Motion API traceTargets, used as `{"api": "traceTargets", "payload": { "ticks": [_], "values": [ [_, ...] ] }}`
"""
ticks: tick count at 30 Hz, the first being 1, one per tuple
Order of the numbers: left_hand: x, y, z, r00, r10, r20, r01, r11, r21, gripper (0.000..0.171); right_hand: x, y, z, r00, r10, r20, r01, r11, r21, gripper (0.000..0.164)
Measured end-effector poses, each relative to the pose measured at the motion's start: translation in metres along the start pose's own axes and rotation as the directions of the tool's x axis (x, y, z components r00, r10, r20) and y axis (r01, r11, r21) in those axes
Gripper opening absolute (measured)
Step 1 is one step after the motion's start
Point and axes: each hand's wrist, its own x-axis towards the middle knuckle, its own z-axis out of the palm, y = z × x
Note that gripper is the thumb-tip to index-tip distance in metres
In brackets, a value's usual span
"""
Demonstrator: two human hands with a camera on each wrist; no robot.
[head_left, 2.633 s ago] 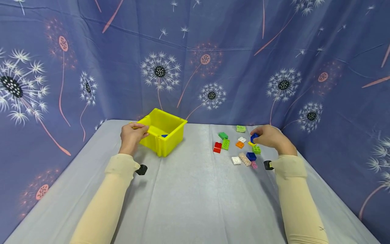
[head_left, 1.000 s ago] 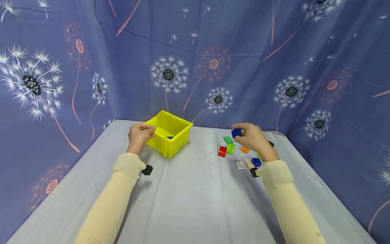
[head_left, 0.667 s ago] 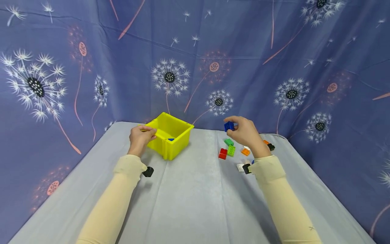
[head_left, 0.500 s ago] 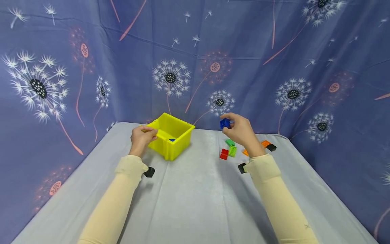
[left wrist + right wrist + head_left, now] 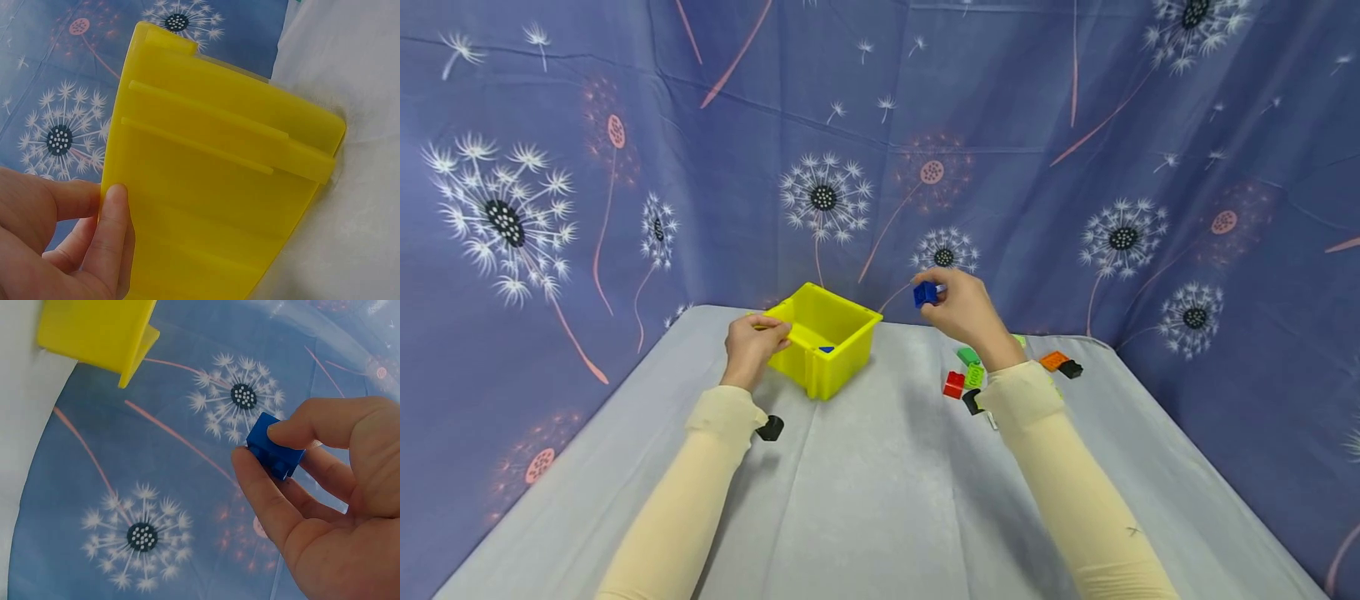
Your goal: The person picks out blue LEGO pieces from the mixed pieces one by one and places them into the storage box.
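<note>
My left hand (image 5: 752,346) pinches the near-left rim of a yellow plastic bin (image 5: 831,375), thumb on one side of the wall and fingers on the other. The same grip shows in the left wrist view, where the bin's wall (image 5: 206,181) fills the middle. A blue piece (image 5: 826,349) shows inside the bin. Between thumb and fingertips, my right hand (image 5: 966,308) holds a blue toy building brick (image 5: 925,294) above the table, right of the bin. In the right wrist view the brick (image 5: 265,440) has its studs facing down. A small pale patch behind it is unclear.
Loose bricks lie on the right of the table (image 5: 880,500): red (image 5: 953,385), dark green (image 5: 968,357), light green (image 5: 974,377), orange (image 5: 1054,360) and black (image 5: 1071,368). My right forearm hides others. A blue dandelion-print curtain (image 5: 1015,167) stands behind.
My right hand has lifted the blue brick from the pile and carried it left, towards the bin. The left hand keeps its hold on the rim. The head view has shifted slightly.
</note>
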Motion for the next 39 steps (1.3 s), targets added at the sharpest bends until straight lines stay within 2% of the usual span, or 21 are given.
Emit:
{"api": "traceTargets", "payload": {
  "ticks": [6, 15, 21, 28, 34, 39],
  "values": [
    [-0.001, -0.001, 0.000, 1.000, -0.014, -0.004, 0.014, 1.000, 0.007, 0.029, 0.009, -0.012, 0.005, 0.999, -0.047, 0.003, 0.047, 0.999, 0.013, 0.040],
    [0.000, 0.001, 0.001, 1.000, 0.004, 0.003, -0.004, 1.000, -0.012, 0.030, 0.023, -0.036, 0.018, 0.996, -0.084, 0.008, 0.083, 0.994, 0.064, 0.037],
    [-0.001, 0.000, 0.001, 1.000, 0.006, -0.009, -0.005, 1.000, 0.005, 0.029, 0.033, -0.049, 0.027, 0.997, -0.074, 0.023, 0.073, 0.997, 0.041, 0.038],
    [0.000, 0.002, 0.001, 1.000, -0.010, -0.001, 0.010, 1.000, -0.015, 0.029, 0.043, -0.056, 0.037, 0.998, -0.054, 0.037, 0.052, 0.998, 0.037, 0.041],
    [-0.002, 0.002, 0.001, 1.000, -0.018, -0.005, 0.018, 1.000, -0.005, 0.029, 0.048, -0.055, 0.056, 1.000, -0.012, 0.023, 0.012, 0.999, 0.032, 0.043],
    [-0.002, 0.000, 0.001, 1.000, -0.012, -0.011, 0.012, 1.000, -0.016, 0.029, 0.051, -0.059, 0.070, 0.998, -0.005, 0.070, 0.003, 1.000, 0.028, 0.044]
  ]
}}
